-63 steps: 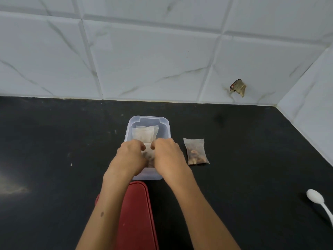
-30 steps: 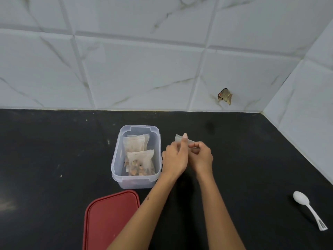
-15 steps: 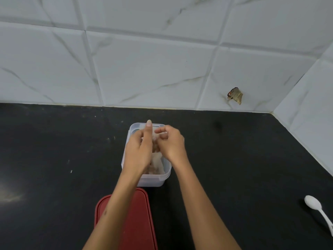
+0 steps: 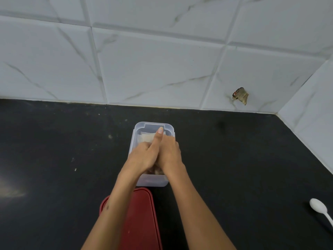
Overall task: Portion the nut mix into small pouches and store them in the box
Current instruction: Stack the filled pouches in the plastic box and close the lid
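From the head view, the clear box (image 4: 152, 127) sits at the middle of the black desk (image 4: 54, 159), a pale pouch (image 4: 146, 138) showing inside at its 12 o'clock end. Both hands meet over it: the left hand (image 4: 144, 156) has its thumb straight, the right hand (image 4: 170, 154) reaches inside; I cannot tell either grip. A red lid (image 4: 142, 219) lies at the box's 6 o'clock, a white spoon (image 4: 319, 209) toward 4 o'clock.

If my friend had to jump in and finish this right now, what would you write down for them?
Left hand and right hand are both down in the clear box, over the pouches; what the fingers grip is hidden.
A white pouch shows at the box's far end.
The red lid lies off, in front of the box. A white spoon lies far right.
Left: let go, then put the lid on.
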`<state>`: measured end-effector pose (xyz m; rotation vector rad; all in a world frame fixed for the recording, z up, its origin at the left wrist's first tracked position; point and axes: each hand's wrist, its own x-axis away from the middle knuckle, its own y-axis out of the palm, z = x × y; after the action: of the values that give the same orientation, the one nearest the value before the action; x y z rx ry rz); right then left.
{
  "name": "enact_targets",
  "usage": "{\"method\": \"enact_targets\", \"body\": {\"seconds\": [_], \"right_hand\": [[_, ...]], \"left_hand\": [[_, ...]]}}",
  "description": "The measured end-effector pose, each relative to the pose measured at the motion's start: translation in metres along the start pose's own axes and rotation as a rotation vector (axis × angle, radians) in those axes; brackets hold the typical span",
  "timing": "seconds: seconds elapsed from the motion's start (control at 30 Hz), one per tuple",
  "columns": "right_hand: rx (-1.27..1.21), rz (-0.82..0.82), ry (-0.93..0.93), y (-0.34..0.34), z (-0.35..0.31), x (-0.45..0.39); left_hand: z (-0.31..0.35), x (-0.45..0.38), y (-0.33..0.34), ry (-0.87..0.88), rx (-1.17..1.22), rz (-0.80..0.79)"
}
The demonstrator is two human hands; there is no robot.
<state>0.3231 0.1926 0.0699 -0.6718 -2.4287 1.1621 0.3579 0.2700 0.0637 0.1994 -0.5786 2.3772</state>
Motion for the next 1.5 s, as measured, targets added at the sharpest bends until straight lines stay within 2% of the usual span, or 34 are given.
{"method": "enact_targets", "body": {"seconds": [0.2,0.27,0.4,0.5,0.57,0.67,0.73,0.83,0.9,1.0,1.13,1.23,1.3,1.4,1.43,1.5], "right_hand": [[-0.014,-0.002,0.006,0.0,-0.002,0.003],[0.021,0.064,-0.026,0.002,-0.001,0.007],[0.0,0.304,-0.039,-0.006,0.001,0.035],[-0.056,0.393,-0.043,-0.023,-0.001,0.07],[-0.037,0.319,-0.028,-0.031,-0.001,0.09],[0.059,0.103,-0.006,-0.033,0.0,0.114],[0.145,-0.03,0.018,-0.028,0.003,0.122],[0.23,-0.227,0.062,-0.006,0.012,0.125],[0.228,-0.293,0.102,0.008,0.018,0.124],[0.222,-0.347,0.145,0.027,0.022,0.125],[0.201,-0.347,0.138,0.047,0.021,0.136],[0.103,-0.386,0.107,0.049,0.022,0.142],[-0.054,-0.412,0.079,0.042,0.022,0.143],[-0.362,-0.524,0.042,0.033,0.008,0.143],[-0.526,-0.586,0.037,0.032,0.001,0.144],[-0.852,-0.661,0.035,0.029,-0.014,0.144]], "left_hand": [[0.002,0.007,0.002,0.007,0.053,-0.007],[0.004,0.015,0.003,0.065,0.063,0.094],[-0.001,0.04,-0.005,0.251,0.031,0.393],[-0.022,0.052,-0.02,0.268,-0.068,0.478],[-0.034,0.06,-0.027,0.246,-0.109,0.552],[-0.047,0.077,-0.032,0.191,-0.221,0.657],[-0.058,0.085,-0.034,0.079,-0.307,0.657],[-0.081,0.092,-0.04,-0.261,-0.524,0.539],[-0.096,0.098,-0.043,-0.445,-0.579,0.433],[-0.114,0.105,-0.042,-0.57,-0.561,0.316],[-0.119,0.112,-0.04,-0.574,-0.427,0.286],[-0.112,0.127,-0.056,-0.575,-0.188,0.256],[-0.096,0.143,-0.072,-0.46,0.021,0.313],[-0.062,0.172,-0.084,-0.151,0.212,0.374],[-0.049,0.18,-0.085,-0.087,0.275,0.366],[-0.026,0.183,-0.08,-0.022,0.412,0.253]]}}
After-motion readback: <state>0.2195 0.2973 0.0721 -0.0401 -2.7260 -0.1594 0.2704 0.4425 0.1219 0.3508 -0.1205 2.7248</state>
